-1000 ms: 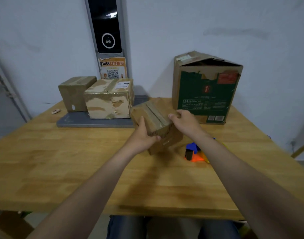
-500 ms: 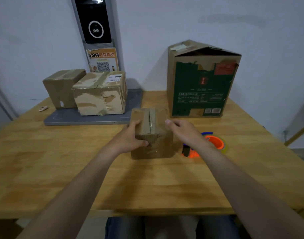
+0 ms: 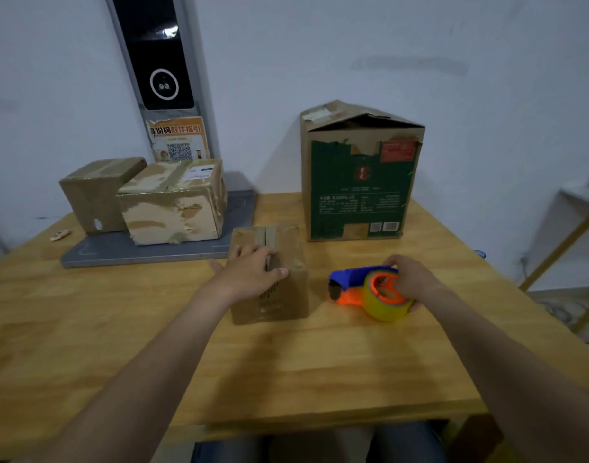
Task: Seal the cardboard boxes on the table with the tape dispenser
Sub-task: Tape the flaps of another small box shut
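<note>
One small box (image 3: 279, 302) under flat left hand (image 3: 253, 277) — right hand (image 3: 413, 279) grips tape dispenser (image 3: 353, 279), fingertips hidden

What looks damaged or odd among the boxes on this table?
The tall green box stands out: its top flaps rise into a peak, not flat, and its print is torn near the top. The pale box on the grey mat has outer paper ripped off.

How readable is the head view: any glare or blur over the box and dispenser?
Head view: dim, even light, slightly soft; glare only on the black wall panel; small box under the left hand and tape dispenser in the right hand are legible.
</note>
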The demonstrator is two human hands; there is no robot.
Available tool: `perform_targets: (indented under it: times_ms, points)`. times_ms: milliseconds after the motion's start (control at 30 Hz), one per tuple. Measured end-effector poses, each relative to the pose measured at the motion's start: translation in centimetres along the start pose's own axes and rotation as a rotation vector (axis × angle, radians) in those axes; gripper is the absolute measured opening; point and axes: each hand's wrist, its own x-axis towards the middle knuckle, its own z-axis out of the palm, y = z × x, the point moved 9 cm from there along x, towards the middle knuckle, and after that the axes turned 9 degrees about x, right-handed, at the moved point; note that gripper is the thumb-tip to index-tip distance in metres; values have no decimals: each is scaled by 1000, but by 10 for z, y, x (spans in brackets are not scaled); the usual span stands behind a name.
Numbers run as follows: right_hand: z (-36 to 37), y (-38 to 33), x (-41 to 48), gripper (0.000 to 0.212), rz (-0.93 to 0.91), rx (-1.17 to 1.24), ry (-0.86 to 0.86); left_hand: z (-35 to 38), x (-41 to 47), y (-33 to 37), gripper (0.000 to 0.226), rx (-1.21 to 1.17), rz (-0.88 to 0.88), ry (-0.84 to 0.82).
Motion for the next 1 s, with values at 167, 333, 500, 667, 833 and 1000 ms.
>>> perform_targets:
  times_ms: [167,333,500,667,833,1000]
  points:
    - [-56,-27,-17,19,-154,294,264,-44,-12,20,38,-188,-9,241]
    - [-82,-78,-40,31,-223,415,279,-67,-21,36,41,-704,-40,186]
    - [-84,-112,-58,35,-278,504,264,-61,-36,46,63,-1056,-117,-112]
    - [-77,-134,-72,34,-350,540,236,-79,-48,55,65,-1206,-58,-126]
    - [-66,-147,-78,32,-396,598,202,-87,-54,52,55,-1242,16,-159]
    - [-58,-157,-83,38,-489,664,220,-89,-54,34,36,-1284,-4,-81]
